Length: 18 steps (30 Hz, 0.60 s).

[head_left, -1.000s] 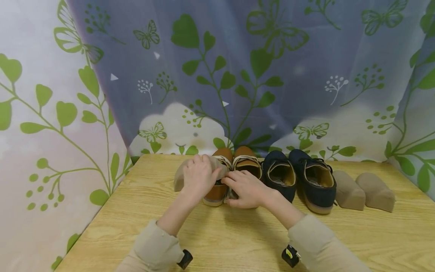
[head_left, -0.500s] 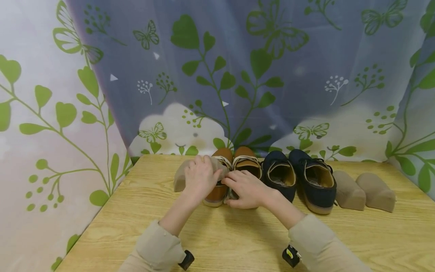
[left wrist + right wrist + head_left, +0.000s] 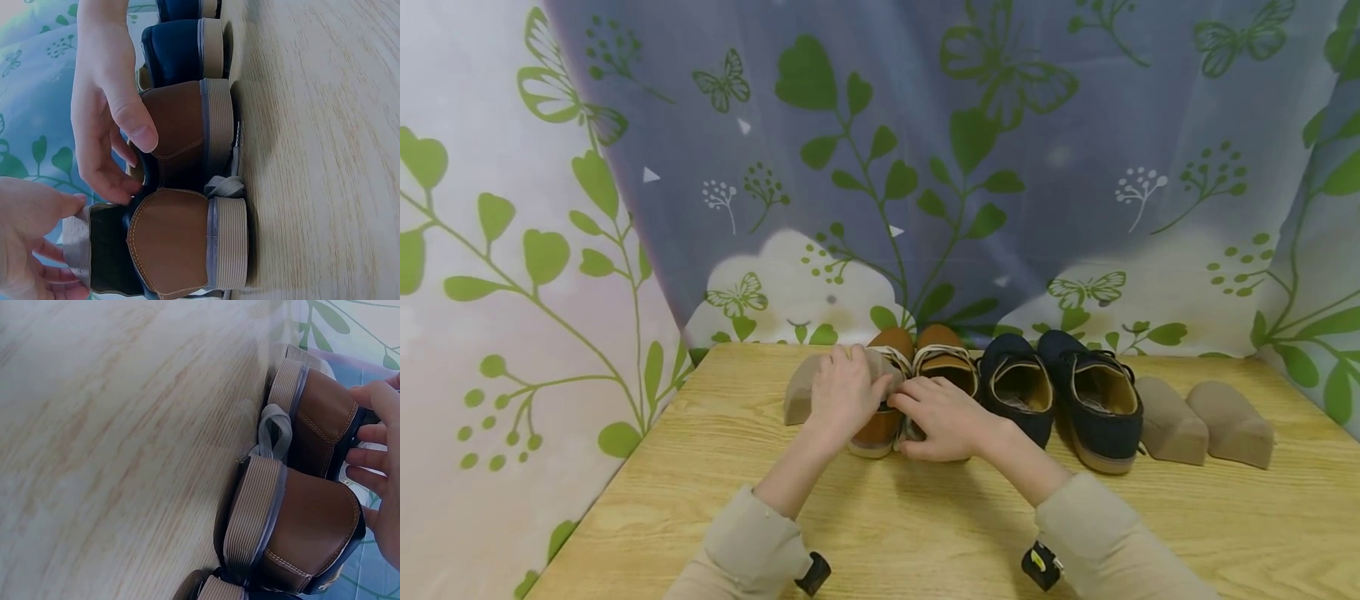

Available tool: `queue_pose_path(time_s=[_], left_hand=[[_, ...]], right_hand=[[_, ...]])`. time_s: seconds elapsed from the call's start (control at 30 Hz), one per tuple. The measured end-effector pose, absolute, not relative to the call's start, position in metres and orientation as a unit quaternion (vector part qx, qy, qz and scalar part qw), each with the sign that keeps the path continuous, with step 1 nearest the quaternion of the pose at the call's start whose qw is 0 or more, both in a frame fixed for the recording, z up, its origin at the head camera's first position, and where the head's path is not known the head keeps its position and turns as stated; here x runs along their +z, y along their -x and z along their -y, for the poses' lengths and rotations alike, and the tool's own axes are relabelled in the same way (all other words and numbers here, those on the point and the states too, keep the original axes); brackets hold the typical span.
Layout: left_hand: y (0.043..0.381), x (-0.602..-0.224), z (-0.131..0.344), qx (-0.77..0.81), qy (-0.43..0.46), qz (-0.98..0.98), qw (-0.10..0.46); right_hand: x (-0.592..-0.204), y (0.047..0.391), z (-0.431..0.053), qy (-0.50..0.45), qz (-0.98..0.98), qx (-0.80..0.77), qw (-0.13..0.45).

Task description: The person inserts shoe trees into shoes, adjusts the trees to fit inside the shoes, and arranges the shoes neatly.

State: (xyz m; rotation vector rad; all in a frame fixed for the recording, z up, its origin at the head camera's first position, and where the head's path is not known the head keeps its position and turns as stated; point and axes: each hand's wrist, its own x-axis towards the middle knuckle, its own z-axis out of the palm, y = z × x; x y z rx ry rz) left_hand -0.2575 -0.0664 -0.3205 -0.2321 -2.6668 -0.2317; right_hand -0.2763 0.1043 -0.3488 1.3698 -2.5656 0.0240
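Note:
In the head view my left hand [image 3: 842, 392] grips a beige shoe insert [image 3: 882, 364] over the left brown shoe [image 3: 872, 437]. The left wrist view shows the insert's pale edge [image 3: 76, 247] between fingers and thumb, its dark hollow end towards the shoe's collar. My right hand [image 3: 943, 419] is relaxed, fingertips right at that shoe's heel collar, thumb apart. Under the right hand, partly hidden, stands the second brown shoe [image 3: 942, 337] with pale laces. Another beige insert [image 3: 797, 392] lies left of the shoes.
To the right stand two navy shoes, one beside the brown pair [image 3: 1033, 429] and an outer navy shoe [image 3: 1101, 442]. Two more beige inserts lie past them, a nearer insert [image 3: 1172, 425] and a farther insert [image 3: 1232, 425]. A patterned curtain [image 3: 1060, 208] backs the wooden table [image 3: 925, 533].

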Motion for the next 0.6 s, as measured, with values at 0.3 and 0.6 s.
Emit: queue_pose_path(time_s=[0.3, 0.6], left_hand=[[0.2585, -0.3176, 0.0627, -0.094, 0.069, 0.975, 0.189], [0.2572, -0.3153, 0.0583, -0.063, 0.060, 0.979, 0.182]], right_hand=[[-0.3485, 0.2771, -0.1048, -0.470, 0.875, 0.007, 0.118], [-0.3489, 0.2764, -0.1055, -0.467, 0.876, 0.005, 0.123]])
